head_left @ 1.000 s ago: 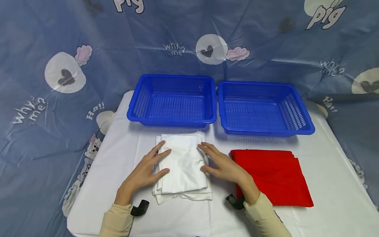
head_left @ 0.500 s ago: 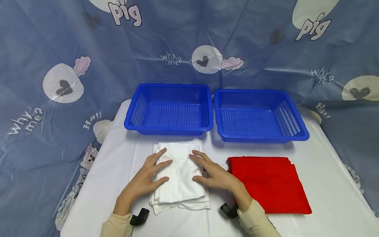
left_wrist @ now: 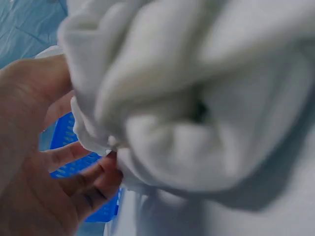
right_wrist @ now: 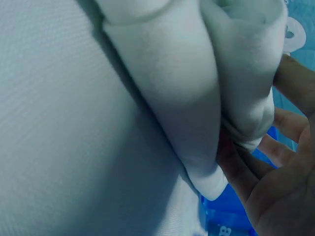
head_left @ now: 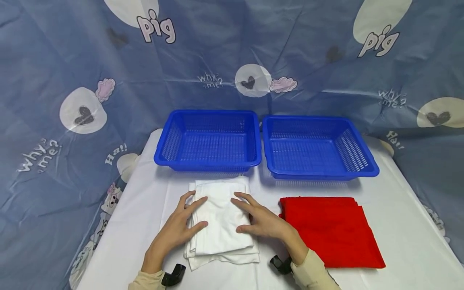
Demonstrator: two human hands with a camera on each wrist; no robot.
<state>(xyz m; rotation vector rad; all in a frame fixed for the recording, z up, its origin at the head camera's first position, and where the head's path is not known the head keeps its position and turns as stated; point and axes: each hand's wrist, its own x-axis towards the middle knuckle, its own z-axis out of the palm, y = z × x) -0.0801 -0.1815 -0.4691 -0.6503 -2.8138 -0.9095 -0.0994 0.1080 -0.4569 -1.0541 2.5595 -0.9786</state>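
Note:
A folded white cloth (head_left: 222, 217) lies in layers on the white-covered table, its lower layers showing past the near edge. My left hand (head_left: 175, 227) grips its left side, with thumb and two fingertips spread over the top. In the left wrist view, lower fingers (left_wrist: 106, 182) tuck against the underside of the bulging folds. From the opposite side my right hand (head_left: 266, 221) holds the cloth likewise, thumb and fingertips on top. The right wrist view shows its lower fingers (right_wrist: 236, 164) reaching in between the rolled layers. A folded red cloth (head_left: 331, 233) lies beyond the right hand.
Two blue plastic baskets stand side by side behind the white cloth, a left basket (head_left: 208, 166) and a right basket (head_left: 319, 176). A blue printed sheet (head_left: 203, 48) hangs behind the table (head_left: 145, 209) and down its sides.
The head view has tilted up, so everything sits lower in it. My right hand has moved slightly inward over the white cloth. My left index finger is more bent.

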